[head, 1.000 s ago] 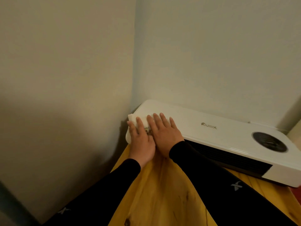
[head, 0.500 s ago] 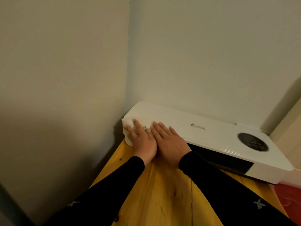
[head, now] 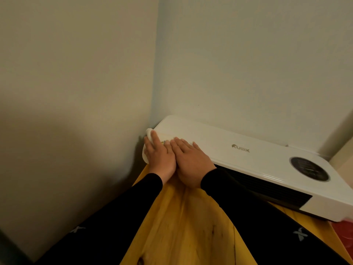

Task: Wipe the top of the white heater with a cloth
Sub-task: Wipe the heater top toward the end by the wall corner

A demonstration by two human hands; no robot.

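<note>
The white heater [head: 248, 150] lies lengthwise on a wooden table, tucked into the wall corner, with a dark round panel [head: 309, 168] near its right end. A white cloth [head: 148, 134] is spread over the heater's left end and hangs a little past its edge. My left hand [head: 159, 156] lies flat on the cloth at the very left. My right hand [head: 191, 161] presses flat beside it, touching the left hand, fingers pointing toward the wall. Most of the cloth is hidden under both hands.
The yellow wooden table [head: 187, 226] runs under my arms toward me. Walls close in directly behind and left of the heater. A red object [head: 343, 234] sits at the far right edge, below the heater's right end.
Both hands have slid the cloth toward the near-left corner of the heater, so it now overhangs the left end. The view has also shifted slightly.
</note>
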